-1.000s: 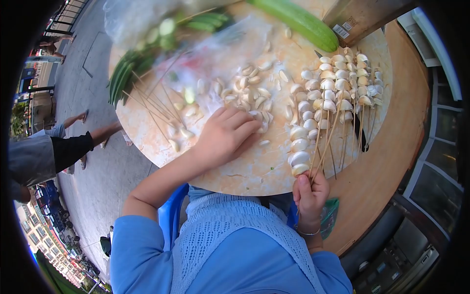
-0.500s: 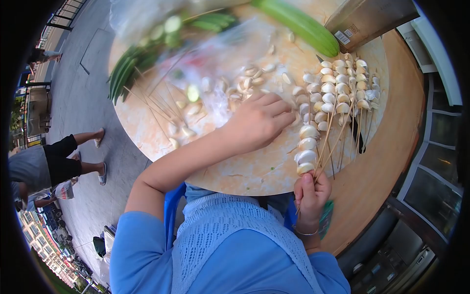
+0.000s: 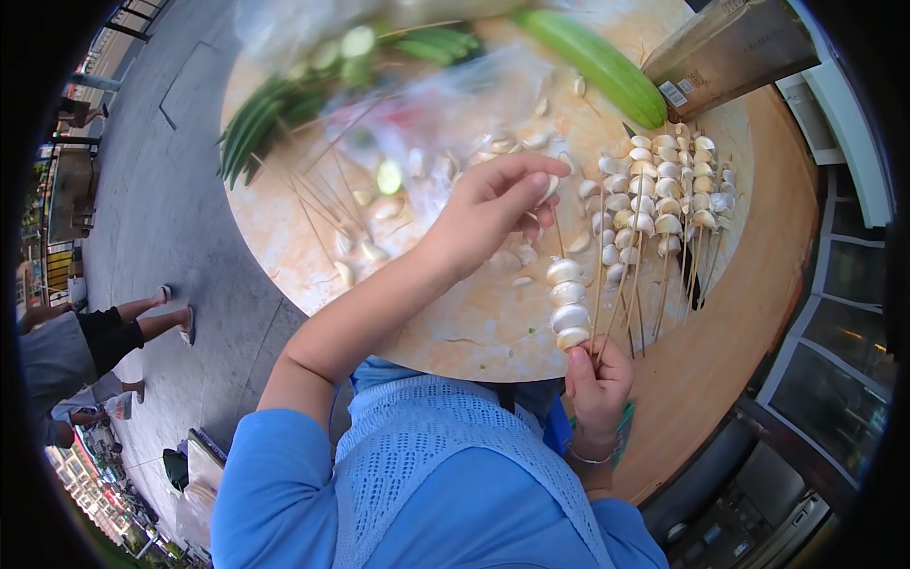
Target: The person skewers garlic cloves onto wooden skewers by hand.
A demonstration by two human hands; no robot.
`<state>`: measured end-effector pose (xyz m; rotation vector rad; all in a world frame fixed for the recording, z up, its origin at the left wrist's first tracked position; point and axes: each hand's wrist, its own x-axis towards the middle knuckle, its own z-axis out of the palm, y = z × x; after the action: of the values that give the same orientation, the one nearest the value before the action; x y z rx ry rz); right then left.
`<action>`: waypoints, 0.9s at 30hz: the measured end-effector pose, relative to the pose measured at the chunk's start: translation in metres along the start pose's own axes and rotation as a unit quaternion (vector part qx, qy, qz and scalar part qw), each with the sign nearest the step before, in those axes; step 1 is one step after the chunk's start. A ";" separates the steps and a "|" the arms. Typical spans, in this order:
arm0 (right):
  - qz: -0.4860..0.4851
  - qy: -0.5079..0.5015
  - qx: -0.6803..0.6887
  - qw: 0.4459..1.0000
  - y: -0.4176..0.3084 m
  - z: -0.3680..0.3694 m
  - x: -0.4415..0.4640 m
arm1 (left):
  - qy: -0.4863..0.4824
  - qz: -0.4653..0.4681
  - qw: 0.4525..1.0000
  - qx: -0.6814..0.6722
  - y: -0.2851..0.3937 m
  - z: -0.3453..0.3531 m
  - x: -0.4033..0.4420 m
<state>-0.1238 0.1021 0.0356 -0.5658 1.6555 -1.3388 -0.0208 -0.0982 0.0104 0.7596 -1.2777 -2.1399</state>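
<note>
My right hand point(image 3: 599, 379) is closed round the lower end of a bamboo skewer point(image 3: 558, 228). Several white garlic cloves point(image 3: 568, 295) are threaded in a row just above its fingers. At the skewer's upper tip, my left hand point(image 3: 495, 211) pinches a single garlic clove point(image 3: 549, 189) between thumb and fingers. Whether the tip has entered this clove I cannot tell. Right of the hands lie several finished garlic skewers point(image 3: 668, 180), side by side with bare sticks toward me. Loose garlic cloves point(image 3: 374, 251) are scattered over the round table point(image 3: 445, 332).
A green cucumber-like vegetable point(image 3: 607, 71) lies at the back, beside a cardboard box point(image 3: 730, 57). Cut green vegetables point(image 3: 256, 123), loose skewers point(image 3: 318, 204) and clear plastic bags point(image 3: 313, 28) cover the left and back. People in dark shorts point(image 3: 104, 332) walk on the pavement at far left.
My left hand has risen from the table with a garlic clove, up to the skewer's tip. The right hand's skewer has shifted slightly left and stands apart from the finished ones.
</note>
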 end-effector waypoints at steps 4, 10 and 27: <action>0.018 -0.021 -0.030 0.999 -0.001 0.009 0.000 | 0.079 -0.037 0.988 -0.126 -0.001 -0.008 -0.003; -0.011 -0.012 -0.064 0.998 0.002 0.014 0.003 | 0.080 -0.069 0.984 -0.144 -0.003 -0.012 -0.007; -0.030 -0.026 -0.152 0.988 -0.004 0.011 0.007 | 0.100 -0.065 0.980 -0.160 -0.005 -0.013 -0.003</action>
<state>-0.1188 0.0897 0.0373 -0.8269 1.8250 -1.1100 -0.0108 -0.1017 0.0010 0.9111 -0.7751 -2.2303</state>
